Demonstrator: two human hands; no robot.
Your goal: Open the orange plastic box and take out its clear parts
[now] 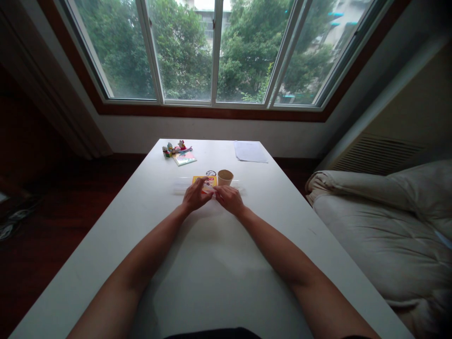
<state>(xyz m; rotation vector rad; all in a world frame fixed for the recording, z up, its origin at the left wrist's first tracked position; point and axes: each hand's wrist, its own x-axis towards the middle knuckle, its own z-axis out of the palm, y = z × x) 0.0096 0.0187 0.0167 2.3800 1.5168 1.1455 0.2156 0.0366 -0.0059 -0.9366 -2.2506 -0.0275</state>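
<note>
My left hand (196,195) and my right hand (229,198) meet over the white table. Between their fingertips is a small, thin whitish piece (209,189), too small to make out its kind. Both hands are closed in a pinch on it, the left thumb and index finger curved around its left side. Just behind the fingers lies a yellow and red box (213,179), partly covered by my left hand. A brown paper cup (225,177) stands upright behind my right hand. Clear plastic, like a tube or sheet (181,185), lies behind the hands on both sides.
A dark round outline (211,173) lies behind the box. Small colourful figures (176,148) and a pale card (185,158) are at the table's far left. White paper sheets (250,151) lie far right. A beige padded seat (381,221) stands right of the table (226,273).
</note>
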